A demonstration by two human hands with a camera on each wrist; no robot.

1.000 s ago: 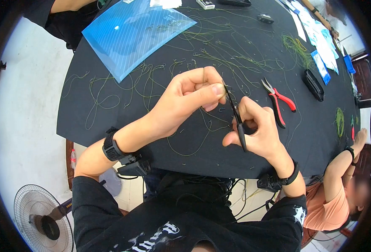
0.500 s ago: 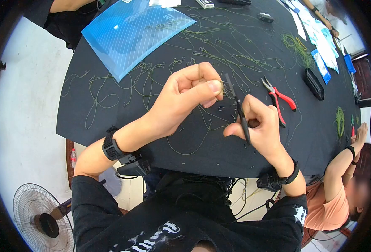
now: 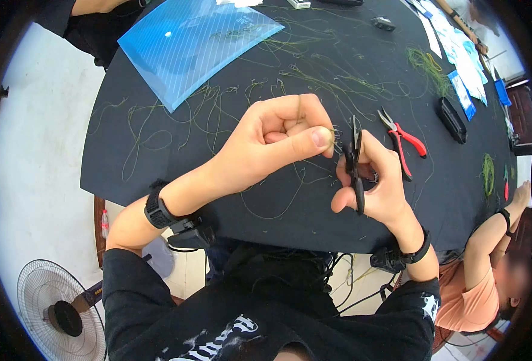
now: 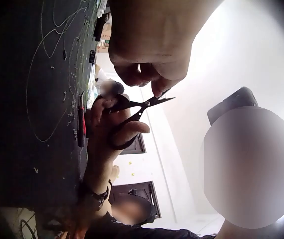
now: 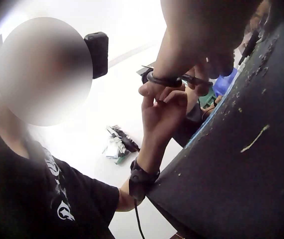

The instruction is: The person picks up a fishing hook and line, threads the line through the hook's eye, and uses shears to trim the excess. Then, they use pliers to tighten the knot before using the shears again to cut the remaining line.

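My left hand [image 3: 278,141] pinches small fishing hooks [image 3: 337,143] with thin green line between thumb and forefinger; most of them is hidden by the fingers. A strand loops round the forefinger. In my right hand [image 3: 383,177] is a pair of black scissors [image 3: 355,159], with thumb and fingers through its rings. Its blades point away from me, right beside the left fingertips. From the left wrist, the scissors [image 4: 146,105] show parted blades close under the left thumb and finger. The right wrist view shows a dark scissor ring [image 5: 163,81] across the fingers.
Red-handled pliers [image 3: 407,139] lie right of my hands on the black table [image 3: 218,207]. Tangled green lines with hooks [image 3: 212,99] spread beyond my hands, beside a blue plastic folder [image 3: 187,54]. A black tray [image 3: 452,120] lies farther right. Another person [image 3: 473,295] sits at the right.
My left hand has shifted slightly right and down with the hooks. The scissors have swung from a leftward slant to nearly straight ahead, and their blades are apart.
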